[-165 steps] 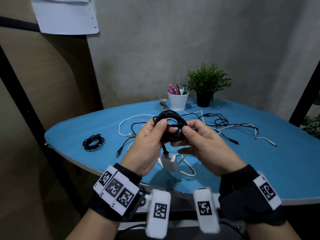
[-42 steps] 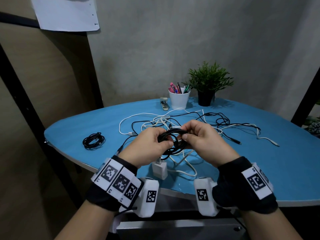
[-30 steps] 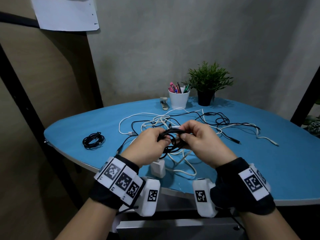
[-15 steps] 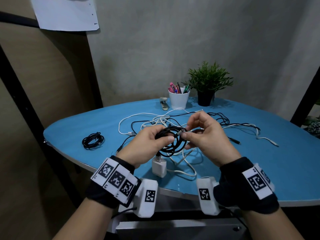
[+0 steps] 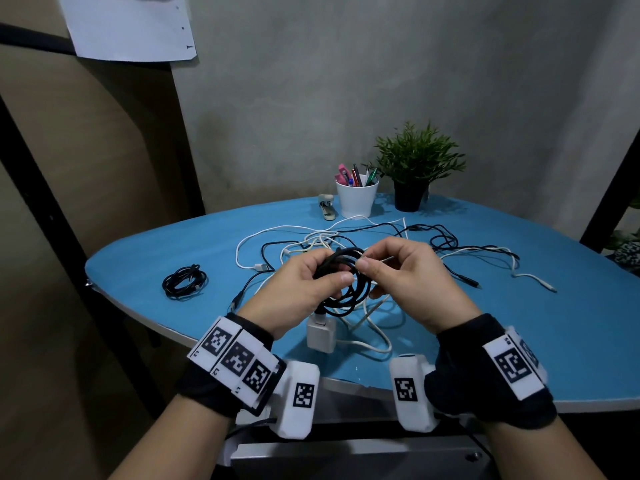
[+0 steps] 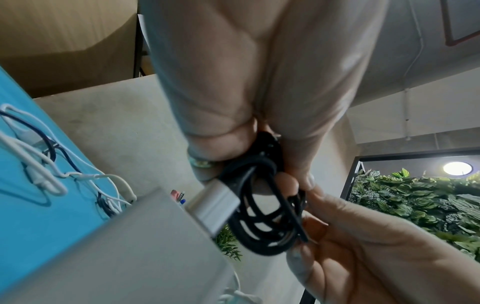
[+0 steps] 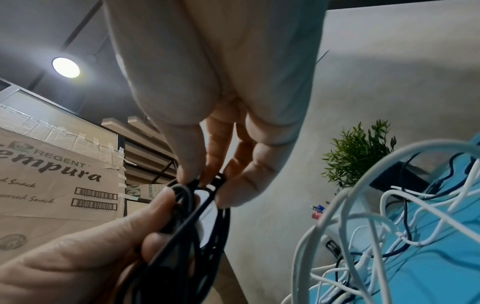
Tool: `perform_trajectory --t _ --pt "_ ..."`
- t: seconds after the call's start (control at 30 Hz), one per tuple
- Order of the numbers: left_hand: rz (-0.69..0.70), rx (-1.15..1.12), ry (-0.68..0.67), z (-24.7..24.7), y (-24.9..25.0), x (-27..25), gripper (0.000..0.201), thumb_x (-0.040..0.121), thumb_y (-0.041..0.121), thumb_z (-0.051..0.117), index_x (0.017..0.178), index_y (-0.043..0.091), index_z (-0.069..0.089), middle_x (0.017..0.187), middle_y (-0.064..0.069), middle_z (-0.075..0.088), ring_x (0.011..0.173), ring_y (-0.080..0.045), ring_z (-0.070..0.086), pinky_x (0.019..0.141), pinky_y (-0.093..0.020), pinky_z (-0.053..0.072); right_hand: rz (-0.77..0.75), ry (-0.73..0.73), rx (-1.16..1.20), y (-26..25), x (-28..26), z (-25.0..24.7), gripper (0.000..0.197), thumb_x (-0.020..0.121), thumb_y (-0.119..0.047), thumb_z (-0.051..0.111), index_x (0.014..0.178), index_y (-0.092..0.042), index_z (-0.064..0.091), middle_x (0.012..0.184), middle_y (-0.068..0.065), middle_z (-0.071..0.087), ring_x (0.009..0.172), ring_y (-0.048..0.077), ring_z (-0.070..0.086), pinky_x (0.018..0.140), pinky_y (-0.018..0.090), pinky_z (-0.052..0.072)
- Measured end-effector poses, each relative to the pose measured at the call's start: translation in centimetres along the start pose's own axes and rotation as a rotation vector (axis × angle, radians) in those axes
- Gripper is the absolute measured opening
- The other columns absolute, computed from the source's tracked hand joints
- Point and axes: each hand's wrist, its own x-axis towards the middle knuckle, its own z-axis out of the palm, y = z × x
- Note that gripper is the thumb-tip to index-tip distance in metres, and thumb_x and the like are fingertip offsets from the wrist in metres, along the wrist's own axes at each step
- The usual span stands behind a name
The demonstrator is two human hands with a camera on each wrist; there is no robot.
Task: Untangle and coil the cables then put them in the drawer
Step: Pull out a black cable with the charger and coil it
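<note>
A coiled black cable (image 5: 344,289) hangs between my hands above the blue table (image 5: 519,327). My left hand (image 5: 311,289) grips one side of the coil (image 6: 262,216). My right hand (image 5: 391,275) pinches the cable's free end at the coil's top (image 7: 207,185). A silver plug (image 6: 213,207) joins the coil to a white charger block (image 5: 322,336) that hangs below it. Behind my hands a tangle of white and black cables (image 5: 450,251) lies loose on the table. A second coiled black cable (image 5: 185,282) lies at the left.
A white pen cup (image 5: 356,199), a potted plant (image 5: 415,168) and a stapler (image 5: 327,209) stand at the table's far edge by the wall. A grey drawer front (image 5: 363,459) shows below the table's near edge.
The coil has been turned from edge-on to face me. My right hand has shifted from gripping the coil to pinching the cable end at its top. The charger block still hangs below.
</note>
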Motion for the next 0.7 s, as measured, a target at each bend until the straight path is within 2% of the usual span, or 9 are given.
perform_trajectory --t 0.07,0.13,0.2,0.3,0.37,0.43,0.5,0.6,0.7 --pt "-0.008 -0.062 -0.023 -0.18 -0.21 -0.11 0.037 0.081 -0.005 0.065 0.108 0.016 0.051 0.089 0.0 0.061 0.075 -0.003 0.061 0.072 -0.02 0.051 0.004 0.012 0.003 0.22 0.11 -0.02 0.012 0.088 -0.011 0.063 0.076 -0.013 0.06 0.075 0.007 0.06 0.064 0.02 0.058 0.061 0.036 0.055" --pt "0.011 -0.033 -0.045 -0.47 -0.36 -0.26 0.055 0.081 -0.002 0.064 0.122 0.028 0.042 0.106 -0.009 0.058 0.087 -0.012 0.063 0.085 -0.033 0.054 0.016 0.032 0.017 0.46 0.26 -0.08 0.014 0.09 -0.011 0.059 0.077 -0.014 0.056 0.077 0.01 0.059 0.067 0.024 0.059 0.061 0.036 0.055" --pt "0.056 0.091 -0.039 -0.57 -0.42 -0.26 0.056 0.079 0.01 0.062 0.124 0.039 0.043 0.117 -0.008 0.056 0.097 -0.017 0.063 0.094 -0.041 0.051 0.027 0.042 0.045 0.58 0.32 0.01 0.015 0.092 -0.009 0.056 0.078 -0.014 0.053 0.076 0.012 0.059 0.068 0.029 0.06 0.062 0.039 0.054" --pt "0.162 0.315 0.016 -0.28 -0.47 -0.03 0.044 0.08 0.021 0.057 0.12 0.039 0.049 0.12 0.004 0.059 0.112 -0.012 0.057 0.101 -0.04 0.045 0.053 0.034 0.101 0.33 0.3 0.24 0.015 0.095 -0.007 0.05 0.081 -0.013 0.049 0.071 0.012 0.057 0.064 0.027 0.06 0.063 0.043 0.054" --pt "0.191 0.372 0.067 -0.25 -0.51 0.11 0.037 0.082 0.027 0.055 0.117 0.038 0.053 0.116 0.009 0.062 0.108 -0.008 0.058 0.098 -0.039 0.047 0.058 0.029 0.124 0.13 0.19 0.34 0.013 0.096 -0.008 0.047 0.084 -0.012 0.046 0.071 0.012 0.059 0.061 0.023 0.06 0.06 0.042 0.056" --pt "0.197 0.403 0.096 -0.29 -0.47 0.13 0.031 0.084 0.03 0.055 0.113 0.039 0.055 0.103 0.014 0.064 0.094 -0.007 0.061 0.09 -0.036 0.05 0.063 0.042 0.149 0.01 0.08 0.32 0.013 0.097 -0.009 0.045 0.085 -0.012 0.044 0.072 0.013 0.06 0.059 0.021 0.062 0.054 0.038 0.057" --pt "0.222 0.461 0.113 -0.24 -0.41 0.11 0.025 0.088 0.026 0.056 0.112 0.033 0.057 0.091 0.016 0.062 0.078 -0.003 0.059 0.081 -0.03 0.051 0.063 0.063 0.175 0.0 0.03 0.3 0.014 0.097 -0.008 0.046 0.084 -0.013 0.044 0.074 0.01 0.059 0.063 0.018 0.062 0.053 0.034 0.057" --pt "0.278 0.589 0.141 -0.11 -0.29 0.02 0.016 0.093 0.019 0.055 0.108 0.022 0.058 0.085 0.019 0.056 0.077 0.001 0.055 0.076 -0.022 0.047 0.052 0.097 0.173 -0.09 0.03 0.41 0.015 0.096 -0.007 0.048 0.082 -0.012 0.046 0.074 0.007 0.057 0.069 0.018 0.06 0.053 0.034 0.058" --pt "0.292 0.616 0.169 0.07 -0.17 0.02 0.005 0.093 0.018 0.054 0.096 0.021 0.054 0.08 0.014 0.055 0.077 -0.009 0.059 0.07 -0.021 0.047 0.049 0.12 0.183 -0.08 0.04 0.6 0.016 0.096 -0.007 0.048 0.081 -0.013 0.047 0.076 0.014 0.059 0.072 0.024 0.061 0.056 0.039 0.059"
